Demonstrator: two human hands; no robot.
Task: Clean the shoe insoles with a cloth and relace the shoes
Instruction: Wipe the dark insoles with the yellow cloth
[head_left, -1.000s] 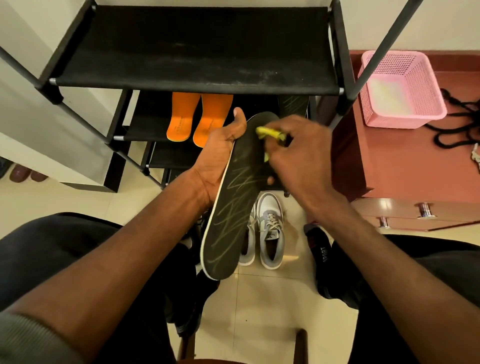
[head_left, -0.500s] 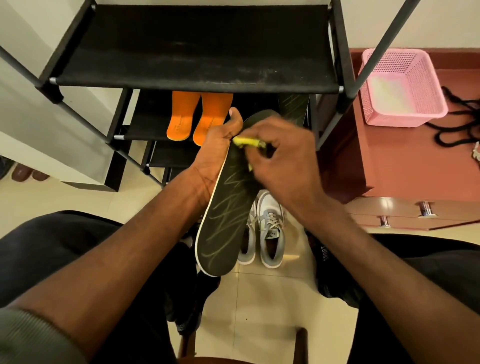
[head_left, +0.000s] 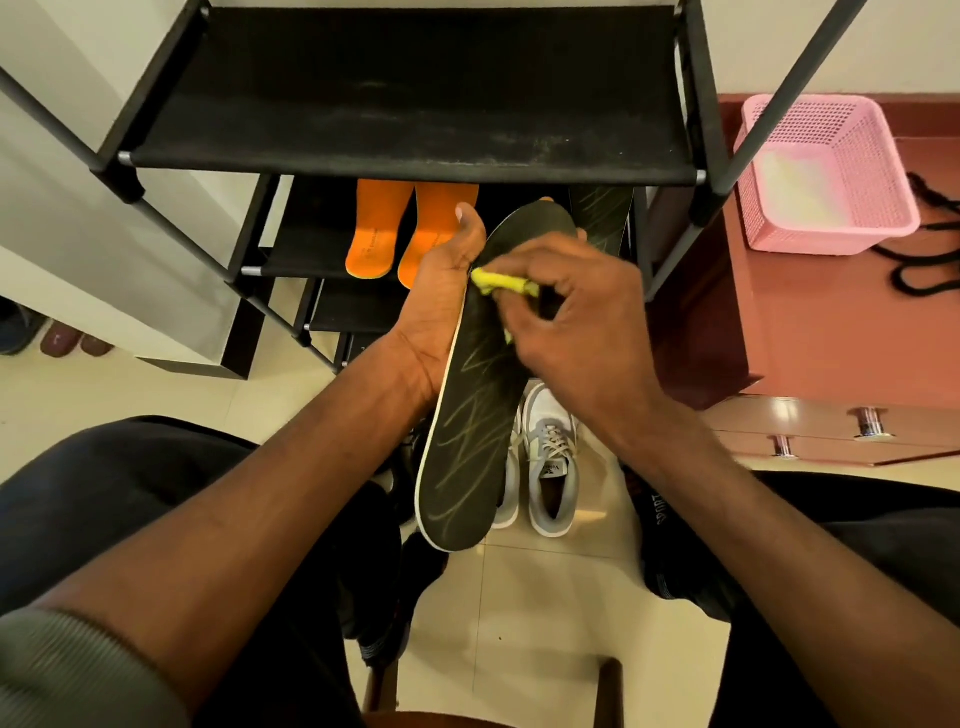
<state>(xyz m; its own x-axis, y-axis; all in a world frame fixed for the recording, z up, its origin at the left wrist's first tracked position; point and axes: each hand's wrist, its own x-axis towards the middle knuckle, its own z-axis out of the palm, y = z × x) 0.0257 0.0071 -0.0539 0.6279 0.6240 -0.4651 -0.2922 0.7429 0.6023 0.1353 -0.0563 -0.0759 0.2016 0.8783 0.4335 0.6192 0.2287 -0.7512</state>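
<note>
The work sits in its cleaning half, by the look of it. The left hand (head_left: 441, 306) grips a black insole (head_left: 470, 415) with pale zigzag lines from beneath, thumb up along its edge, holding it tilted over the floor between the knees. The right hand (head_left: 566, 322) pinches a small yellow cloth (head_left: 498, 283) with curled fingers and presses it on the upper, toe-end part of that insole, so wiping is under way on this 1. A second dark patterned insole (head_left: 602, 213) leans on the lower tier of the black shoe rack (head_left: 415, 98), beside 2 orange insoles (head_left: 400, 228); whether any of those 3 have been wiped cannot be told. On the floor below stands a grey-and-white sneaker (head_left: 550, 462) with laces in its eyelets, its partner mostly hidden behind the insole. Black laces (head_left: 930, 249) lie loose on the reddish cabinet (head_left: 810, 322) near a pink basket (head_left: 826, 176), which suggests the relacing is not yet done for at least 1 pair.
</note>
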